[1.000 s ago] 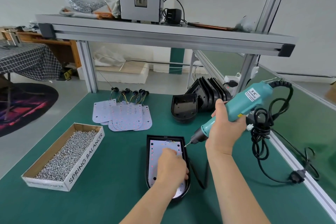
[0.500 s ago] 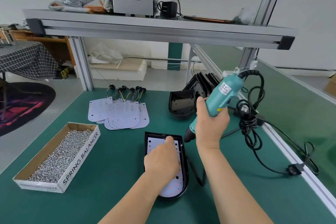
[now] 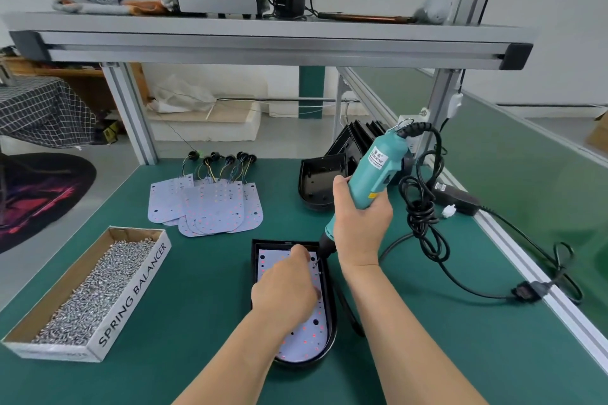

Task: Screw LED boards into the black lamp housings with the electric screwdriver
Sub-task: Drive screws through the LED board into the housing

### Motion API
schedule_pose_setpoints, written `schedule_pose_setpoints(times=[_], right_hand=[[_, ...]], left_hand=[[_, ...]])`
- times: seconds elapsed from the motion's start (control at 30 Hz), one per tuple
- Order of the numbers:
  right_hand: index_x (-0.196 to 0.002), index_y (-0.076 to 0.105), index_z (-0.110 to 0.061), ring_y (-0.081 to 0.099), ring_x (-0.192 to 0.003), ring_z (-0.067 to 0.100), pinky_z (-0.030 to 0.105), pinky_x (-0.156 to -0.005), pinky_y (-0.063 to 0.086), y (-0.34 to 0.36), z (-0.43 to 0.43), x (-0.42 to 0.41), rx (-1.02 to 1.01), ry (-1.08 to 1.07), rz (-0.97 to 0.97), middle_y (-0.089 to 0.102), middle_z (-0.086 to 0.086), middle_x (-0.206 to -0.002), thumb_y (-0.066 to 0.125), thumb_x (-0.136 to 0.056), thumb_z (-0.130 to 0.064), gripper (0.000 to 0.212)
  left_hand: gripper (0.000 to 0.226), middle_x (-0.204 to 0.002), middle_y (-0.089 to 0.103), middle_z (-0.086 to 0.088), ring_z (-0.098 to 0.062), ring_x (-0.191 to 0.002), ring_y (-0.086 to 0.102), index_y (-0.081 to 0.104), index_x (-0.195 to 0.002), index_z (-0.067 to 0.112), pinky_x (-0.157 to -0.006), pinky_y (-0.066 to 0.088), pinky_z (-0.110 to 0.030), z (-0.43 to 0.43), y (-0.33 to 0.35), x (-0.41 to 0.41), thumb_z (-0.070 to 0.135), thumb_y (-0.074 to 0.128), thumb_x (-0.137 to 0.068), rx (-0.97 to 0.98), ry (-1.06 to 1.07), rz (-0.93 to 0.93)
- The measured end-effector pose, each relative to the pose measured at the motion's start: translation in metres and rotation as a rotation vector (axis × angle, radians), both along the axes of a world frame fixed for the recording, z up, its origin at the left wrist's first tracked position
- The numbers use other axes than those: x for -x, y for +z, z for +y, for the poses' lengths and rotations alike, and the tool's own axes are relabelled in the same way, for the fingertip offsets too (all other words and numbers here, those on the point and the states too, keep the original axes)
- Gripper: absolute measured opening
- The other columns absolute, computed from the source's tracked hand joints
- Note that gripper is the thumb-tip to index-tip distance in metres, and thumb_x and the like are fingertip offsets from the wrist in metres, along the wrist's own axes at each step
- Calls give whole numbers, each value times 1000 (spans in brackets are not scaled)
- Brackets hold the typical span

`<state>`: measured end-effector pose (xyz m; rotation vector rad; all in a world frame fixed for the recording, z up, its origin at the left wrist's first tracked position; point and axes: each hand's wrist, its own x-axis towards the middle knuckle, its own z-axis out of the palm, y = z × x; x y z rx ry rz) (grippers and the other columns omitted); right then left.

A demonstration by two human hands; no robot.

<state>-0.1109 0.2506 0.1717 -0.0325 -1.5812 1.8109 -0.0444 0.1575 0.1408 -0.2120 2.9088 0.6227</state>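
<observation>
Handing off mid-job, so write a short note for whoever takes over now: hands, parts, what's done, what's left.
Right hand: grips the electric screwdriver, bit at the far right corner of the LED board.
Left hand: rests on that board; whether its fingers pinch a screw is unclear.
Board sits in the black housing; spare boards, empty housings, screw box nearby.
Done: board seated. Left: drive its screws, then the spares.

- Bright, even, diffuse light fills the scene; the white walls look slightly washed out.
- Shadows are soft and faint, lying close under the black lamp housing (image 3: 331,316) on the green table (image 3: 204,293).
- The loose screws (image 3: 98,283) glint with small highlights.
- The wide lens bows the shelf beam (image 3: 263,46) and stretches the edges.
- Small print on the electric screwdriver (image 3: 378,171) label is soft.
</observation>
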Motion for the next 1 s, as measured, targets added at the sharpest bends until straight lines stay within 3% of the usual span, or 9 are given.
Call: schedule_pose_setpoints(times=[0.17,0.3,0.43,0.57,0.77,0.9,1.0], right_hand=[[-70,55,-23,50,-52,6,20,-54,45,-1,-2,0,-44,23,-13,56,-14,-57,72,-79,-28,20],[-73,55,-11,51,-55,16,34,-57,49,-1,-6,0,-88,21,1,55,-3,-58,72,-79,-29,25],[-73,51,-3,49,-57,27,39,-57,46,-1,-11,-1,-107,27,12,54,10,-60,70,-77,-29,32],[-66,46,-18,42,-50,10,30,-52,43,-1,-12,4,-85,57,-64,47,-13,-52,70,-77,-27,28],[-73,50,-7,45,-54,12,35,-57,46,0,-11,-1,-77,84,-72,51,-5,-59,72,-80,-23,28],[-69,60,-29,54,-58,11,22,-59,48,14,4,-13,12,120,-24,58,-10,-62,74,-79,-37,19],[-67,61,-37,55,-60,14,23,-60,48,27,18,-13,79,90,16,59,-5,-63,75,-78,-41,17]], left_hand=[[40,-93,61,3,-25,-88,60,39,-123,25,-68,42,-33,0,-1,-1,19,57,-88,-7,2,27],[40,-93,61,3,-26,-87,59,38,-123,25,-68,41,-32,1,-2,-1,18,56,-88,-8,-3,30],[43,-95,61,2,-26,-86,58,39,-126,25,-69,43,-33,1,-3,-2,16,54,-87,-12,-1,42],[42,-93,58,2,-26,-86,56,39,-126,23,-71,42,-33,2,-4,-1,16,55,-88,-3,-2,48],[44,-104,67,-2,-28,-94,62,39,-128,24,-72,44,-33,3,-1,-3,16,56,-88,7,-10,27],[43,-96,63,1,-26,-87,60,40,-127,24,-70,42,-32,3,-2,-2,15,56,-89,20,-3,44],[41,-92,60,1,-26,-86,60,41,-128,25,-69,43,-32,4,-4,-1,15,56,-90,44,-6,47]])
